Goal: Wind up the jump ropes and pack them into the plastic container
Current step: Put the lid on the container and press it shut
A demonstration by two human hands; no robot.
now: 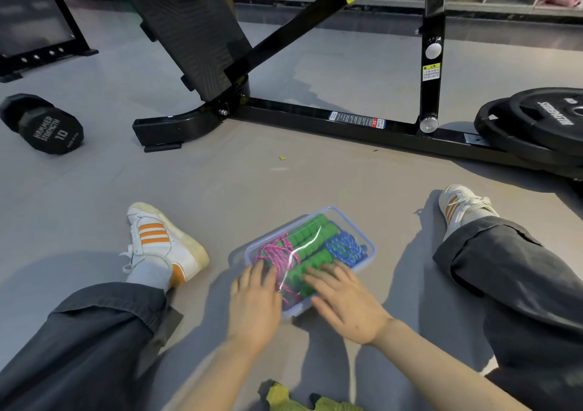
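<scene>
A clear plastic container [366, 237] with a transparent lid sits on the grey floor between my legs. Inside it lie a coiled pink jump rope [279, 252], a coiled blue jump rope [344, 248] and green foam handles [310, 232]. My left hand [254, 306] lies flat on the near left part of the lid, fingers spread. My right hand [342, 300] rests flat on the near right part of the lid, fingers spread too. Neither hand grips anything.
A black gym machine frame [315, 120] crosses the floor beyond the container. A black dumbbell [41, 123] lies far left, weight plates [536, 123] far right. My white shoes [161, 243] flank the container. A yellow-green object [293, 401] lies at the bottom edge.
</scene>
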